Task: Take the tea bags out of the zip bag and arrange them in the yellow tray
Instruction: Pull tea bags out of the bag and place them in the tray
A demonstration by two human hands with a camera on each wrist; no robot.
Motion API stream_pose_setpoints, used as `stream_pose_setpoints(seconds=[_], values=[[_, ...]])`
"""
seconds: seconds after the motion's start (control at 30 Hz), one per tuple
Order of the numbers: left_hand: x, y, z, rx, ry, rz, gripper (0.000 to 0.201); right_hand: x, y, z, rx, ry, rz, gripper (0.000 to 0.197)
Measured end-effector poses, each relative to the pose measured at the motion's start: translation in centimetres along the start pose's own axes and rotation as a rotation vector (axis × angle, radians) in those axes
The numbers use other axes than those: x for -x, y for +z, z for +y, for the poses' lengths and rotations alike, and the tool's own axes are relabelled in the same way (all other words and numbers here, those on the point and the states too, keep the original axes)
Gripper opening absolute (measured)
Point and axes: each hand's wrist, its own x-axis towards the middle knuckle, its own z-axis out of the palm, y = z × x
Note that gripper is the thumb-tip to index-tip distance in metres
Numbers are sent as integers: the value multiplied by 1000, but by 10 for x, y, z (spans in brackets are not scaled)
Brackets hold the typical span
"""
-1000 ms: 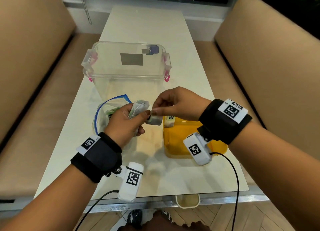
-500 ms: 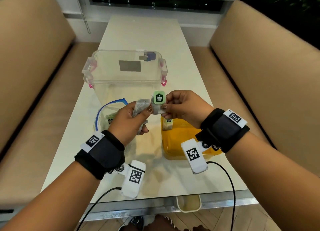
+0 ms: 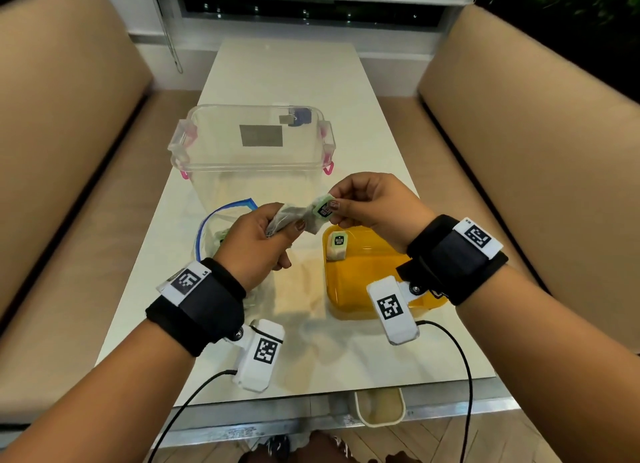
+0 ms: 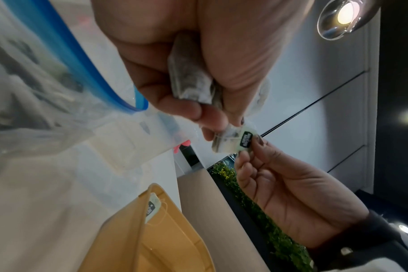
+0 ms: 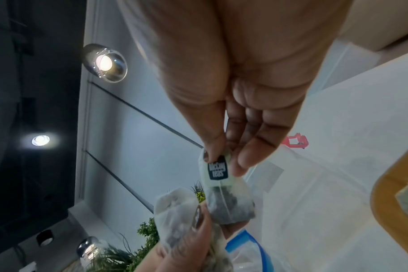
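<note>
My left hand (image 3: 263, 244) grips a bunch of tea bags (image 3: 282, 218) above the table, between the zip bag and the tray. My right hand (image 3: 367, 202) pinches the green-tagged tea bag (image 3: 323, 210) at the edge of that bunch; thumb and fingers sit on its tag (image 5: 218, 170). The clear zip bag (image 3: 211, 230) with a blue seal lies at the left, partly hidden by my left hand, with more tea bags inside. The yellow tray (image 3: 363, 275) sits at the right, with one tea bag (image 3: 337, 246) in its far left corner.
A clear plastic storage box (image 3: 252, 150) with pink latches stands just beyond my hands. The white table (image 3: 287, 74) runs away from me between two tan benches (image 3: 519, 143). A small beige cup (image 3: 379, 407) hangs at the table's near edge. Cables trail from both wrists.
Both hands have stayed together above the table. The right hand's tea bag has turned, its green tag now angled sideways beside the left hand's bunch. The camera view has tilted up a little.
</note>
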Motion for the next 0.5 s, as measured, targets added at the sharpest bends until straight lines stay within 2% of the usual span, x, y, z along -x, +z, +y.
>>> stream_pose_setpoints(seconds=[0.37, 0.5], values=[[-1, 0, 0, 54, 0, 7, 16, -2, -7, 2, -30, -6, -27, 10], [-2, 1, -1, 42, -14, -17, 11, -3, -10, -1, 16, -17, -32, 9]])
